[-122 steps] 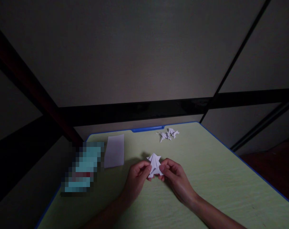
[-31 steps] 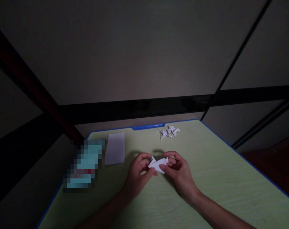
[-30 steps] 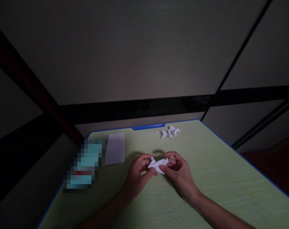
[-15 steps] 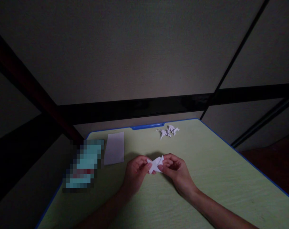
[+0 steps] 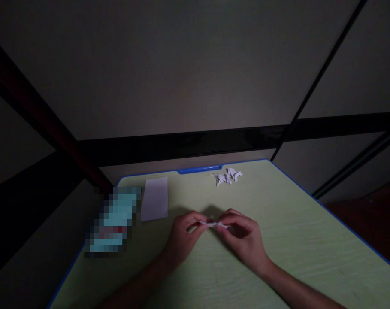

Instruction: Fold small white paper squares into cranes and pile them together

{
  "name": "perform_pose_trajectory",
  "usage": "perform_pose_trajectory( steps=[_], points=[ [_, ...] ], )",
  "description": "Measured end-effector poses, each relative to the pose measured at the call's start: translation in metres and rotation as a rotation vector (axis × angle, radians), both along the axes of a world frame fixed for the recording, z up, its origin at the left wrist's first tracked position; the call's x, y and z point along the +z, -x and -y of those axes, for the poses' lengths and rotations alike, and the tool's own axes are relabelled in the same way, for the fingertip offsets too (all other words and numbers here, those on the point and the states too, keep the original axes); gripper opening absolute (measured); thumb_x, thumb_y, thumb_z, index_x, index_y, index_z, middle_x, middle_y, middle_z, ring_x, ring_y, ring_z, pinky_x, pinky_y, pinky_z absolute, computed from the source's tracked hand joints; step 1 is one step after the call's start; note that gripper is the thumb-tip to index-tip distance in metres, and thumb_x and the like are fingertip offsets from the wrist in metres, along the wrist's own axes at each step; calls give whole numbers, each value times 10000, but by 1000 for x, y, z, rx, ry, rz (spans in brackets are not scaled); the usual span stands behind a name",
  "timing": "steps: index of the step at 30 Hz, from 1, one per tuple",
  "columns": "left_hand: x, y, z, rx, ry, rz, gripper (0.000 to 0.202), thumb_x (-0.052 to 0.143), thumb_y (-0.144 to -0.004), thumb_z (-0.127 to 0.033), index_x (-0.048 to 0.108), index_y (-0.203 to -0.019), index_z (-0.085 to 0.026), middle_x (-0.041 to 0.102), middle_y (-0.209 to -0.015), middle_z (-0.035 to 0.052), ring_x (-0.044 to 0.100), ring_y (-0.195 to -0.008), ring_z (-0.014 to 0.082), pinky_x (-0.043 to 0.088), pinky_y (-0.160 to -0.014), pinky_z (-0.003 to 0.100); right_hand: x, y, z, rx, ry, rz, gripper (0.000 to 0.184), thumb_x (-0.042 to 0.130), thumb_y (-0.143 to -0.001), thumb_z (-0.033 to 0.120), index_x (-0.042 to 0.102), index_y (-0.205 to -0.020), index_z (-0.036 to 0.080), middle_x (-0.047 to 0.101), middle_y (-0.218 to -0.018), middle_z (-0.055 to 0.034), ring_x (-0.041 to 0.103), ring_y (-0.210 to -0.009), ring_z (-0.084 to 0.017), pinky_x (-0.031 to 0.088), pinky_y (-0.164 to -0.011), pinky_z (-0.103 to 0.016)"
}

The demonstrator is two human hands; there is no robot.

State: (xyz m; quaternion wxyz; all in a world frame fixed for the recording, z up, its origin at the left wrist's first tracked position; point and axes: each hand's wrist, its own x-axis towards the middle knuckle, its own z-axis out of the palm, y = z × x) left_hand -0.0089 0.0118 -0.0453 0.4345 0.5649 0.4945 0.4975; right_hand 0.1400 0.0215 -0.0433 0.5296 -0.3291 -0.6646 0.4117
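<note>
A small folded white paper [image 5: 210, 224] is held between my two hands above the table, turned nearly edge-on so that it shows as a thin strip. My left hand [image 5: 185, 234] pinches its left end between thumb and fingers. At its right end, my right hand [image 5: 244, 236] pinches it the same way. Much of the paper's shape is hidden by the fingertips. Farther back on the table lie several folded white paper figures [image 5: 225, 177], close together.
The pale green table [image 5: 294, 240] has a blue edge and a blue pen groove [image 5: 199, 169] at the back. A stack or sheet of white paper [image 5: 155, 199] lies left, beside a blurred-out turquoise item [image 5: 119, 214]. Behind the table stands a panelled wall [image 5: 182, 77].
The folded paper has tipped from showing its flat pointed face to nearly edge-on. Both hands have rotated slightly with it and still grip its ends.
</note>
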Motion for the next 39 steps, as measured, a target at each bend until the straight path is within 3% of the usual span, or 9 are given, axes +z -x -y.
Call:
perform_pose_trajectory(
  steps=[3,6,11,18,23,28,33,39],
  points=[
    [-3,7,-3,-116,-132,-150,122,534,-628,-83,617,-613,-172,669,-730,53,601,-730,168,449,-701,274,4,-7,2,122,-382,343,133,497,-731,115,607,-767,180,600,-718,-59,525,-655,-144,412,-569,-270],
    [-2,14,-5,-271,-249,-308,231,465,-667,-52,643,-720,-188,671,-790,58,595,-784,165,443,-737,289,4,-10,3,164,-697,635,169,443,-773,124,603,-762,178,611,-712,-52,508,-647,-143,390,-570,-278],
    [3,20,-8,-554,-354,-495,349,353,-718,-22,637,-826,-192,649,-911,58,492,-1009,161,334,-895,321,1,-5,5,152,-838,885,161,438,-788,128,587,-744,167,609,-706,-31,509,-681,-144,371,-598,-276],
    [7,26,-9,-591,-238,-565,223,477,-698,-126,635,-792,-254,621,-996,11,412,-1096,184,236,-952,335,0,-4,4,207,-751,939,151,433,-792,133,575,-831,162,608,-744,-46,517,-742,-161,380,-643,-285],
    [10,30,-8,-652,-229,-618,332,427,-708,-77,608,-899,-280,577,-1073,-1,337,-1150,182,193,-964,343,8,-6,3,298,-494,813,179,402,-799,113,536,-904,169,597,-842,-53,517,-787,-154,396,-711,-272],
    [4,32,-7,-460,-137,-415,422,395,-698,-52,517,-1066,-218,532,-1127,52,437,-1063,180,293,-912,320,11,-2,0,296,-267,648,155,378,-808,117,524,-820,168,567,-835,-49,509,-799,-148,403,-703,-257],
    [-2,26,-6,-347,-61,-338,292,482,-700,-162,572,-977,-171,584,-1015,84,519,-942,189,376,-836,288,4,1,-3,244,-180,563,158,404,-792,103,547,-782,167,527,-818,-42,503,-777,-131,405,-689,-232],
    [-7,18,-8,-250,-77,-368,272,522,-670,-138,585,-932,-168,606,-948,74,528,-903,186,377,-830,287,-2,4,-5,121,-168,609,118,481,-749,113,579,-745,178,517,-804,-42,471,-797,-159,389,-702,-276]
  ],
)
